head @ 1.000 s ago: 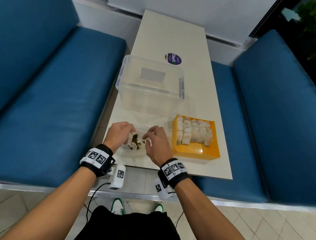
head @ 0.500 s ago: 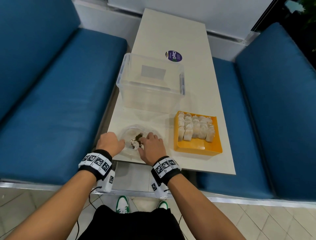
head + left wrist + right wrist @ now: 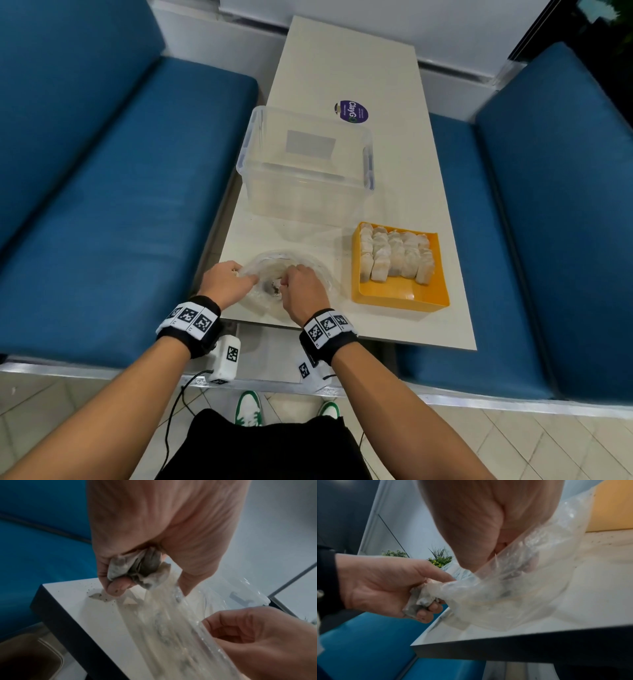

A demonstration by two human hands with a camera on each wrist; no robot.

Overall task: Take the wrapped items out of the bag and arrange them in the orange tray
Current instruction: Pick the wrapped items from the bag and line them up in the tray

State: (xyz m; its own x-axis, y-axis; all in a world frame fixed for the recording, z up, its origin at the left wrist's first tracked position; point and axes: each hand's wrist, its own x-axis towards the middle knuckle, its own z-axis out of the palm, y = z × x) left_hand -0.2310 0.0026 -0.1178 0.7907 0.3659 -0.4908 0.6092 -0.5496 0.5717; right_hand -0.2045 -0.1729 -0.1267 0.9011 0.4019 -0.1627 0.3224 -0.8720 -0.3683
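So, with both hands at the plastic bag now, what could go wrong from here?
1. The left hand squeezes a crumpled packet; dark specks already lie on the table, so it may leak more.
2. The bag lies near the table edge and could slide off when pulled.
3. The orange tray looks nearly full, so another packet may not fit neatly.

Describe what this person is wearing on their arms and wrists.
Both forearms are bare, with no sleeves. Each wrist carries a black band wrapped by a white strip printed with square black-and-white coded markers; the right band matches. A white camera block bearing one such marker hangs under the left wrist, with a thin black cable trailing down.
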